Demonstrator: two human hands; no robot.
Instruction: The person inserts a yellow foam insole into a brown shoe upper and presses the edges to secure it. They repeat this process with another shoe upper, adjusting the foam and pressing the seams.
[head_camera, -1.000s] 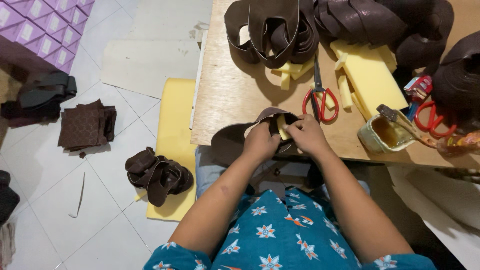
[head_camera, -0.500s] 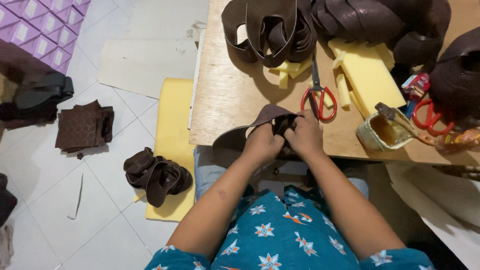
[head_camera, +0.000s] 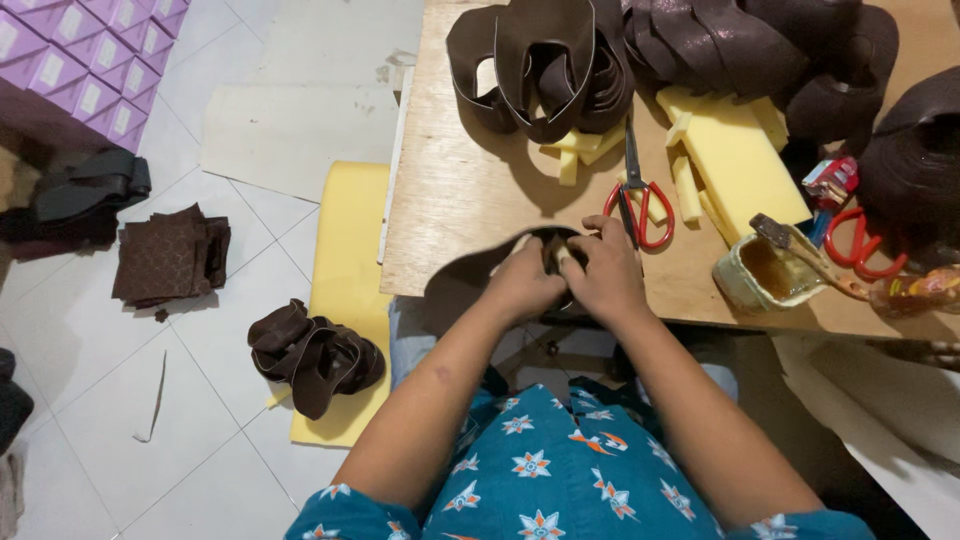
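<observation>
Plywood bench (head_camera: 470, 180) over white floor tiles; at its near edge the left hand (head_camera: 527, 285) and right hand (head_camera: 603, 278) pinch a dark brown strap piece (head_camera: 470, 278) between them, seemingly mid-fold; pressing it flat likely wants firm thumbs; red scissors (head_camera: 640, 205) just beyond, glue pot (head_camera: 762, 272) to the right.
</observation>
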